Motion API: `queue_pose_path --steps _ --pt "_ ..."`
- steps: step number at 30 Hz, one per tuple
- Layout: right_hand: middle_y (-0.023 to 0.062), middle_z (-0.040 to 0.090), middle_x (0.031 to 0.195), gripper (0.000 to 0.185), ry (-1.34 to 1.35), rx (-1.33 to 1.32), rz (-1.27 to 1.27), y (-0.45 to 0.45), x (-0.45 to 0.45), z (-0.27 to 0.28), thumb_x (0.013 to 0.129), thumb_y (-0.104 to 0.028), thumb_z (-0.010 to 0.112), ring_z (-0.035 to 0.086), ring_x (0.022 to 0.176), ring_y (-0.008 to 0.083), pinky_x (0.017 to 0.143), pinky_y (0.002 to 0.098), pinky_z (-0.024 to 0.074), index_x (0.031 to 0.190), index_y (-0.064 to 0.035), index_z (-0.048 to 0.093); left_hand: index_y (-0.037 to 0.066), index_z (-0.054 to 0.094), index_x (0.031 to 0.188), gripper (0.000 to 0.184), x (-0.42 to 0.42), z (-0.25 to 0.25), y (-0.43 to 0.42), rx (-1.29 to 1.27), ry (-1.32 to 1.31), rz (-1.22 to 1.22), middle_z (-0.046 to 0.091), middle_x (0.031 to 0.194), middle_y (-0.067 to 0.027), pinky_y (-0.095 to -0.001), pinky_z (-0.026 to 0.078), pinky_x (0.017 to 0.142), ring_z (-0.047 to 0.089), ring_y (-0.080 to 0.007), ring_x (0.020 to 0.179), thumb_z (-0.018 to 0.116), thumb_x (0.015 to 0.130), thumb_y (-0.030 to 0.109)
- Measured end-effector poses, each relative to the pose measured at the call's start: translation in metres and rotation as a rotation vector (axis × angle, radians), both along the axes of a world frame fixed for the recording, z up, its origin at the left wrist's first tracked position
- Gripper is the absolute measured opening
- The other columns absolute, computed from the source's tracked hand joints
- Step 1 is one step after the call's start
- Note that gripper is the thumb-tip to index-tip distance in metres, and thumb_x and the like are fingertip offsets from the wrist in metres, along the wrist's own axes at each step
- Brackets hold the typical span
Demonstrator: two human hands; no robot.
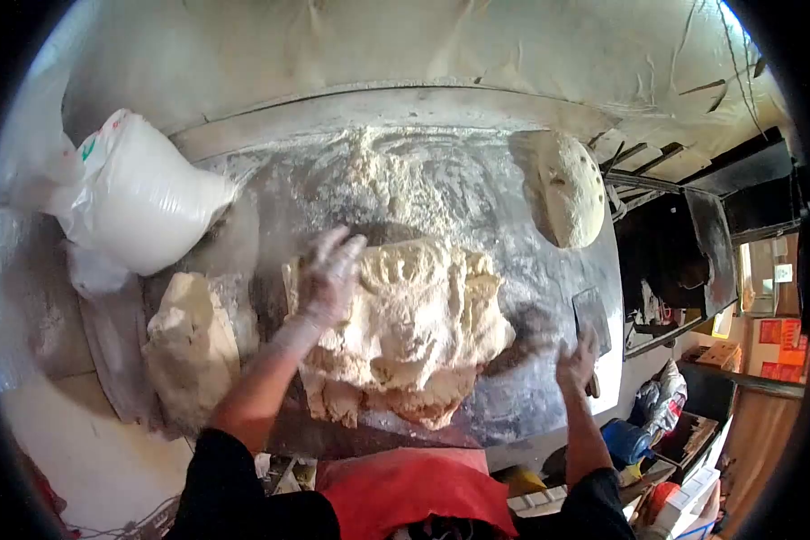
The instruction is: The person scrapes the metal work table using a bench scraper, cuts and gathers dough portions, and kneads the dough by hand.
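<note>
A large, rough mass of dough [414, 315] lies in the middle of the floured metal worktop [504, 405]. My left hand [331, 281] rests on the left part of this dough, its flour-dusted fingers stretched out and slightly apart. Over at the worktop's right edge, my right hand [578, 364] is closed around a dough scraper [591, 317]. The scraper's flat, dark rectangular blade points away from me, and a bit of its handle shows below the hand. Loose flour [391, 184] is scattered behind the dough.
A smaller dough piece [189, 346] lies on the left. At the back right sits a smooth dough loaf [574, 193] with small holes. A white plastic sack [144, 198] leans at the back left. Beyond the right edge stand dark metal frames [670, 261] and a blue container [625, 441].
</note>
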State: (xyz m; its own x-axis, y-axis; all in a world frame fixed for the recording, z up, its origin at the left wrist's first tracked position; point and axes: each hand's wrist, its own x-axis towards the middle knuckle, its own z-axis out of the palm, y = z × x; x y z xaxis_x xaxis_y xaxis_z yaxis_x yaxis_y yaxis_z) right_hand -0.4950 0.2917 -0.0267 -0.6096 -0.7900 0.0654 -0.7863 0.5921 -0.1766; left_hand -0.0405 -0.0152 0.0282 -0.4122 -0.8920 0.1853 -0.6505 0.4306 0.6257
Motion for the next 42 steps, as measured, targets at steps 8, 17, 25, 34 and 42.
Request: queue_pose_path --steps 8,17,25,34,42 --pt "0.0269 0.052 0.117 0.074 -0.146 0.227 -0.29 0.04 -0.034 -0.004 0.08 -0.004 0.062 0.057 0.105 0.0471 0.089 0.0549 0.0458 0.15 -0.0097 0.04 0.032 0.062 0.134 0.051 -0.069 -0.055 -0.119 -0.36 -0.487 -0.606 0.043 0.156 -0.0013 -0.056 0.023 0.123 0.033 -0.0257 0.148 0.076 0.086 0.02" --pt "0.0185 0.063 0.11 0.04 -0.131 0.137 -0.3 0.039 -0.015 0.001 0.09 0.003 0.049 0.06 0.088 0.0287 0.105 0.0413 0.044 0.129 0.0026 0.061 0.04 0.057 0.138 0.05 -0.138 -0.115 -0.174 -0.499 -0.373 -0.733 0.039 0.16 0.0023 -0.0551 0.022 0.124 0.029 -0.0224 0.15 0.067 0.094 0.02" --pt "0.0236 0.062 0.102 0.022 -0.222 0.044 0.425 -0.188 0.029 0.027 0.1 -0.01 0.056 0.064 0.084 0.0472 0.065 0.053 0.0526 0.121 -0.0052 0.062 0.022 0.045 0.152 0.065 0.002 -0.068 -0.197 -0.241 -0.41 -0.144 0.036 0.16 -0.0089 -0.0595 0.022 0.121 0.031 -0.0353 0.148 0.07 0.093 0.035" --pt "0.0193 0.066 0.119 0.027 0.021 0.151 0.754 -0.499 0.102 0.019 0.103 -0.026 0.048 0.066 0.093 0.0451 0.08 0.0536 0.0536 0.121 -0.0104 0.062 0.011 0.032 0.156 0.069 0.078 -0.096 -0.151 0.069 -0.486 0.412 0.033 0.158 -0.0229 -0.0582 0.03 0.116 0.037 -0.047 0.141 0.056 0.1 0.042" --pt "0.0189 0.067 0.09 0.028 -0.122 0.261 0.962 -0.572 0.177 -0.022 0.105 -0.031 0.05 0.067 0.08 0.0358 0.07 0.0487 0.053 0.108 -0.0073 0.064 0.007 0.031 0.156 0.074 0.086 -0.114 -0.153 -0.033 -0.416 0.422 0.035 0.157 -0.0226 -0.0565 0.029 0.118 0.035 -0.0474 0.142 0.064 0.096 0.035"
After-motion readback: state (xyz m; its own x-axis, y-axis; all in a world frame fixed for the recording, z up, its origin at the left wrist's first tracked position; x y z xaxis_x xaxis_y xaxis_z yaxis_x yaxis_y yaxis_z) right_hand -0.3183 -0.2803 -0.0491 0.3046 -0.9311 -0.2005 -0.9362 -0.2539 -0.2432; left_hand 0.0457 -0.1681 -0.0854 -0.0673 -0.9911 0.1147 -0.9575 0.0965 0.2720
